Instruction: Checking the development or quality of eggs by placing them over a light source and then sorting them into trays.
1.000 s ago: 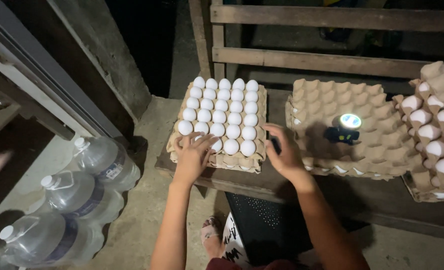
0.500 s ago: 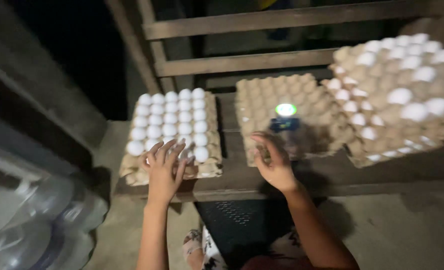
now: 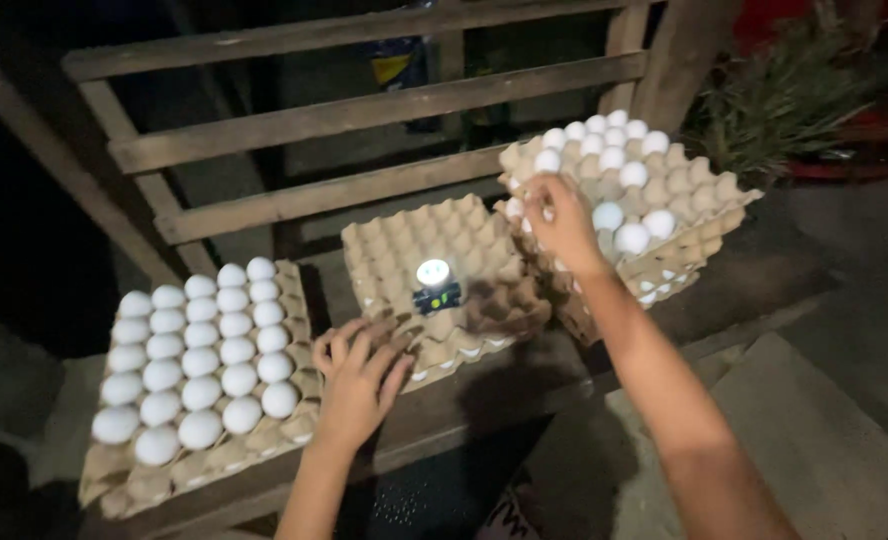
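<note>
My left hand (image 3: pixel 356 378) rests with fingers spread on the near corner of the empty middle egg tray (image 3: pixel 484 230), just right of the full tray of white eggs (image 3: pixel 204 350). My right hand (image 3: pixel 562 222) reaches over the left edge of the right stack of trays (image 3: pixel 699 190), which is partly filled with white eggs (image 3: pixel 632 236). The fingers curl down among the eggs; whether they grip one is hidden. A small lit lamp (image 3: pixel 434 284) sits on the middle tray.
All the trays lie on a wooden bench (image 3: pixel 464 410) backed by a slatted wooden rail (image 3: pixel 364 110). Plants (image 3: pixel 784 90) stand at the far right, and bare concrete floor (image 3: pixel 844 420) lies to the right of the bench.
The view swung right. My right hand moved from the bench edge by the middle tray up to the right stack. My left hand shifted from the full tray to the middle tray's corner.
</note>
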